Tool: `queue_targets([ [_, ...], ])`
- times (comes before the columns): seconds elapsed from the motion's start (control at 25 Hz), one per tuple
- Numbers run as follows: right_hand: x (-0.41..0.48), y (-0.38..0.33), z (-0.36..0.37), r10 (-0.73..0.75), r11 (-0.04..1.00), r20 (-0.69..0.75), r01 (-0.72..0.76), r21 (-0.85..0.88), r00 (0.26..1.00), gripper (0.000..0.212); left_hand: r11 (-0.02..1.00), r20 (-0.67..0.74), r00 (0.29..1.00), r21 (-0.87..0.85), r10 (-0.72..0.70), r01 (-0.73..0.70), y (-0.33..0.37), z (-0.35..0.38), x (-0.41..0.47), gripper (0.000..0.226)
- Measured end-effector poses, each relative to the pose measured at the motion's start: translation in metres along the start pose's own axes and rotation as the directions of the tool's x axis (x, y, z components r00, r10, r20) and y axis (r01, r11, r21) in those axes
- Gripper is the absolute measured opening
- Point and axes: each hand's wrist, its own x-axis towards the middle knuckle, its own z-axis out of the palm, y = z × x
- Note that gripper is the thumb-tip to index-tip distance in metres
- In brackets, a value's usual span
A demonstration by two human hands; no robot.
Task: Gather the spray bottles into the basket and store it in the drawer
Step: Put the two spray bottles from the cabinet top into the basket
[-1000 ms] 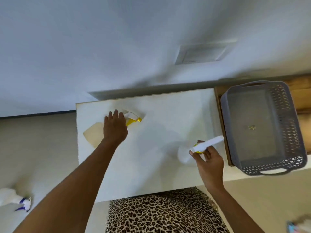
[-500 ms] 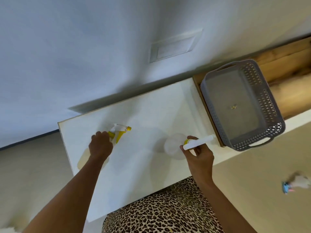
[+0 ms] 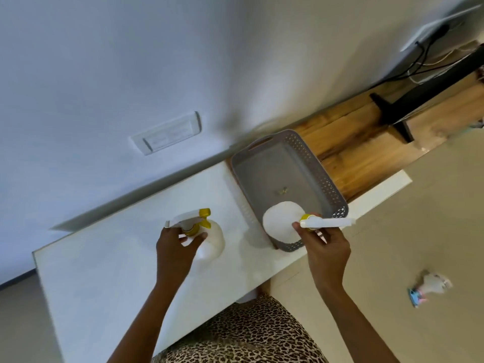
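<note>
Grey perforated plastic basket (image 3: 323,176) held no bottles yet. Right hand (image 3: 327,247) pinched the neck of white round spray bottle with long white nozzle (image 3: 281,222), fingers curled under its yellow collar. Bottle hung over basket's near corner. Left hand (image 3: 175,244) gripped, fingers wrapped, neck of white spray bottle with yellow trigger (image 3: 210,237), left of basket. Third bottle (image 3: 429,286) (blurred) lay on floor right of basket. Two bottles nearly gathered. Storing undone. Wood-lined opening (image 3: 366,158) behind basket was likely the drawer.

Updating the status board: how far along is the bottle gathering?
Done: nothing; the grey perforated plastic basket holds no bottle. In hand: right hand holds a white yellow-collared spray bottle over its near end; left hand grips a white yellow-triggered spray bottle. Left: both drops, the blurred floor bottle, stowing the basket.
</note>
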Motion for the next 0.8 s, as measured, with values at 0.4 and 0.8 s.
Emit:
queue_targets([
  [0.4, 0.151, 0.038, -0.053, 0.020, 0.962, 0.067, -0.001, -0.271, 0.998, 0.042, 0.988, -0.009, 0.992, -0.094, -0.124, 0.122, 0.088, 0.136, -0.057, 0.038],
  [0.8, 0.175, 0.076, -0.061, 0.075, 0.959, 0.146, -0.031, -0.282, 0.986, 0.043, 0.976, 0.005, 0.983, -0.118, -0.183, 0.182, 0.086, 0.232, -0.048, 0.044],
])
